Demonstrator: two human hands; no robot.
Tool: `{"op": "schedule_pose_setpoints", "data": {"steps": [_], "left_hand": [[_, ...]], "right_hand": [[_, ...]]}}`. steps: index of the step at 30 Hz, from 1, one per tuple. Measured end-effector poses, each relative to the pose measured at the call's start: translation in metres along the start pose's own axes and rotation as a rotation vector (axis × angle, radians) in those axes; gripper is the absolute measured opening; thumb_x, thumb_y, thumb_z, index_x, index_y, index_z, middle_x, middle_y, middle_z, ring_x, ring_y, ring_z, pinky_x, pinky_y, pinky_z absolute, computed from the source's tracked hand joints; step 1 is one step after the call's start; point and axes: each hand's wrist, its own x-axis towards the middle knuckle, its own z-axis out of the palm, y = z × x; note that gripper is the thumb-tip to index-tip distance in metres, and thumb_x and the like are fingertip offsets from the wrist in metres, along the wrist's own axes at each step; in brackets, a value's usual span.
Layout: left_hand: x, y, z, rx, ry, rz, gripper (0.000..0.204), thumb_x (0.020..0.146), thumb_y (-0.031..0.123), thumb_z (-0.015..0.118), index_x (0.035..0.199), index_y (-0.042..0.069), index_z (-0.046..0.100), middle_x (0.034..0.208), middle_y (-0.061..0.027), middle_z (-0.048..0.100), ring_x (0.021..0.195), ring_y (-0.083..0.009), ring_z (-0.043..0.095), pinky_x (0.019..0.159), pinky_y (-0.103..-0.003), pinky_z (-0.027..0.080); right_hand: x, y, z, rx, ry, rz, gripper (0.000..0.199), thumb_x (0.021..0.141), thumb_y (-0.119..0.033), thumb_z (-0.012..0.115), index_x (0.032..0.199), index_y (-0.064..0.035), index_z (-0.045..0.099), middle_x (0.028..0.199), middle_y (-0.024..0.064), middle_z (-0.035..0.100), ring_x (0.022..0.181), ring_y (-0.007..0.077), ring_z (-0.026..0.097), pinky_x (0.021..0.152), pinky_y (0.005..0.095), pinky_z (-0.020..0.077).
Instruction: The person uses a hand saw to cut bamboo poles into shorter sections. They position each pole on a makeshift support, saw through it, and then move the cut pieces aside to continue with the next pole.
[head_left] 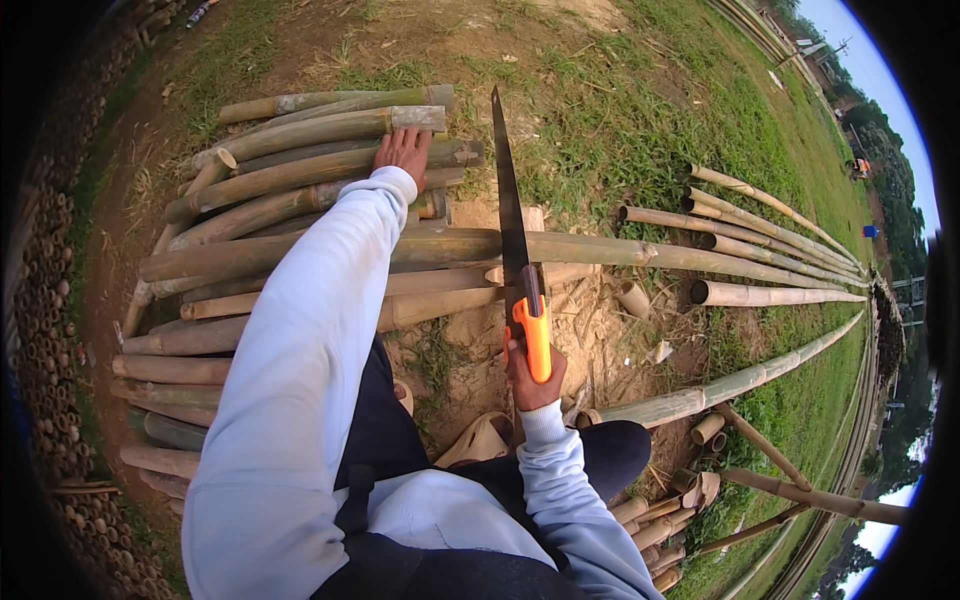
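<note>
My left hand (403, 157) rests on the stacked bamboo, its fingers stretched out against the cut end of a bamboo length (350, 126). Nothing is gripped in it that I can see. In my right hand (537, 376) is a handsaw (512, 200), held by its orange handle with the dark blade pointing away from me. The blade passes over a long green bamboo pole (600, 248) that runs from the stack toward the right. From this angle I cannot tell whether the teeth touch the pole.
Several long bamboo poles (770, 293) lie on the grass at right. One more pole (700, 398) stretches past my knee, near a crossed bamboo frame (800, 493). Short cut pieces (655, 530) are heaped at lower right. A large bamboo pile (55, 400) lines the far left.
</note>
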Motion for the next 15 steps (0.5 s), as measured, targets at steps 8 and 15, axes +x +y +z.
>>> {"op": "schedule_pose_setpoints", "data": {"steps": [8, 15], "left_hand": [[0.014, -0.04, 0.013, 0.076, -0.324, 0.078, 0.067, 0.09, 0.016, 0.07, 0.15, 0.025, 0.042, 0.132, -0.0097, 0.059, 0.124, -0.0284, 0.058, 0.106, -0.043, 0.037], [-0.016, -0.136, 0.011, 0.096, -0.327, -0.112, 0.07, 0.088, 0.014, 0.072, 0.15, 0.027, 0.042, 0.138, -0.0055, 0.058, 0.129, -0.0286, 0.054, 0.107, -0.044, 0.038]], "right_hand": [[-0.004, -0.001, 0.001, -0.005, -0.017, -0.102, 0.02, 0.097, -0.008, 0.064, 0.111, 0.0032, 0.071, 0.072, -0.001, 0.061, 0.061, 0.0057, 0.052, 0.057, 0.0231, 0.0431], [-0.004, -0.001, 0.006, -0.011, 0.004, -0.167, 0.02, 0.097, -0.01, 0.065, 0.11, 0.0038, 0.071, 0.071, -0.0004, 0.06, 0.06, 0.0063, 0.052, 0.057, 0.0231, 0.0427]]}}
